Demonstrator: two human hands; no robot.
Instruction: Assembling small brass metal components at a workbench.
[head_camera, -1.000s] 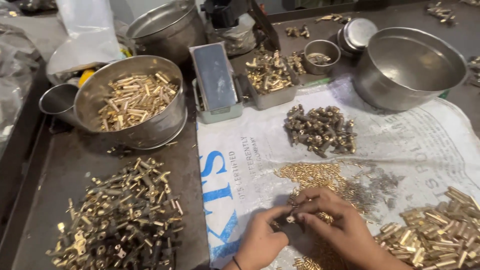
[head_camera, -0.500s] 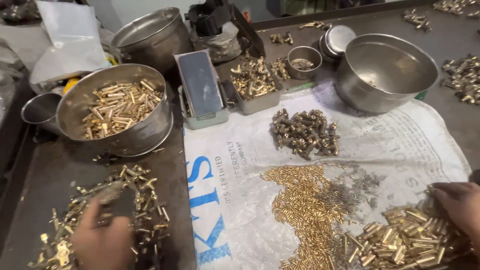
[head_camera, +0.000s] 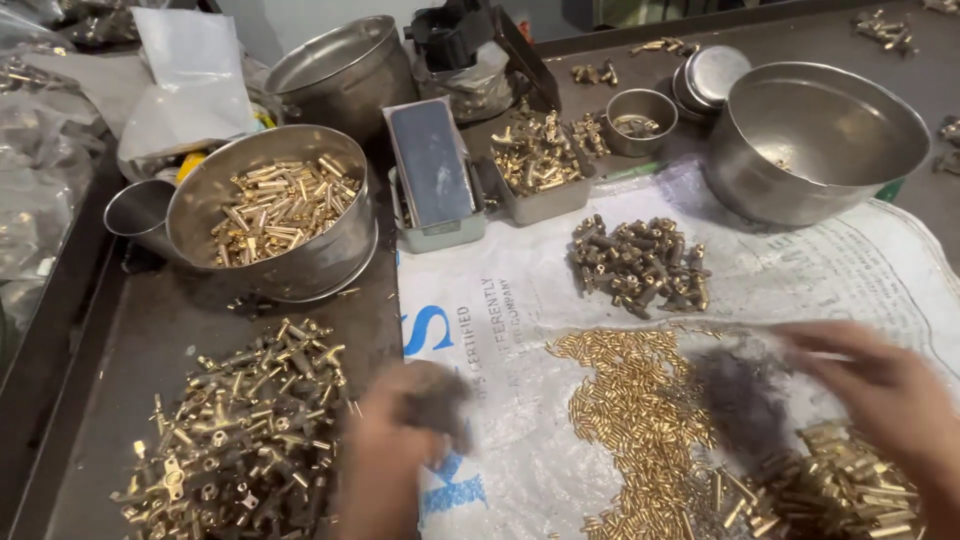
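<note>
My left hand (head_camera: 400, 445) is motion-blurred at the sack's left edge, just right of a heap of brass fittings (head_camera: 240, 440); its fingers look curled, and whether they grip anything is unclear. Blurred too, my right hand (head_camera: 880, 400) hovers with fingers stretched out over a patch of small grey parts (head_camera: 740, 395) and a pile of brass tubes (head_camera: 830, 490). A spread of tiny brass pins (head_camera: 640, 420) lies between the hands on the white printed sack (head_camera: 520, 320). A pile of darker assembled pieces (head_camera: 640, 265) sits farther back.
A steel bowl of brass tubes (head_camera: 275, 210) stands at the left and a large steel bowl (head_camera: 820, 140) at the back right. Between them are a grey tin (head_camera: 435, 175), a tray of brass parts (head_camera: 540, 165), a small cup (head_camera: 640, 120) and a pot (head_camera: 340, 70).
My left hand went from the middle of the sack to the fittings heap and is now back at the sack's edge. My right hand swung to the tube pile and now lifts leftward.
</note>
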